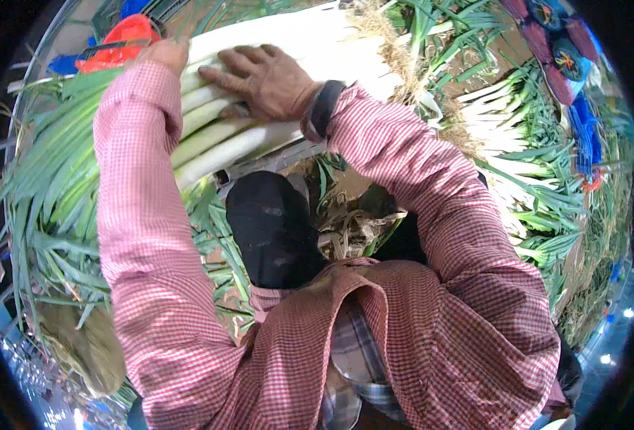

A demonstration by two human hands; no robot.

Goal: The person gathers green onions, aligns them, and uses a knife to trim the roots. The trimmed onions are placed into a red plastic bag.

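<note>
A thick layer of leeks or large Welsh onions lies before me, green leaves at the left and fringed roots at the right. My right hand rests palm down on the white stems, its fingers spread. At the upper left, my left hand is at the stems' far side, beside a red plastic item; the sleeve and the angle hide its fingers, so its grip is unclear. Part of a metal frame shows under the stems.
More stalks with roots lie in piles on the ground at the right. A bundle of blue straps or cord and a patterned cloth item are beyond them. Dry leaves lie by my dark-clad knee.
</note>
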